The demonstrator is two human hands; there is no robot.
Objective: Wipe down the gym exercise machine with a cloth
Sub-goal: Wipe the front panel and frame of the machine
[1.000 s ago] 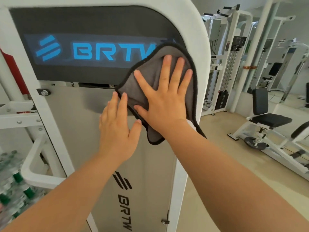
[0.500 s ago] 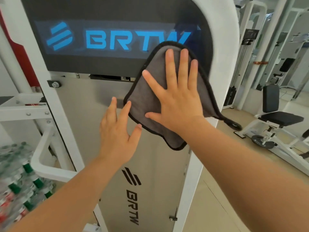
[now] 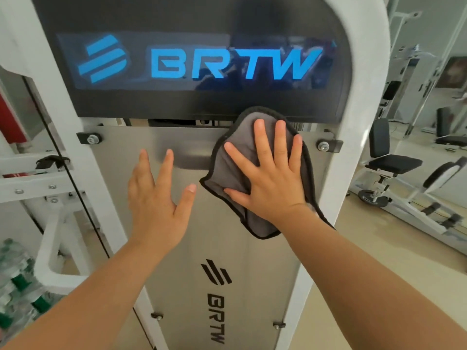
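Note:
A white-framed gym machine [image 3: 364,79] fills the view, with a dark top panel [image 3: 192,24] bearing blue BRTW letters and a grey metal shroud [image 3: 177,286] below it. My right hand [image 3: 270,183] lies flat with fingers spread on a grey cloth with black trim [image 3: 227,170], pressing it against the top of the shroud just under the dark panel. My left hand [image 3: 156,200] is beside it on the left, fingers straight and spread at the shroud, holding nothing.
Packs of green-capped water bottles [image 3: 17,286] sit at the lower left beside white frame bars [image 3: 53,246]. More white machines and a black-padded seat [image 3: 394,162] stand to the right on the beige floor [image 3: 379,261].
My right hand has slid the cloth down from the dark logo panel onto the top of the grey shroud. My left hand stays flat beside it. The view has moved closer.

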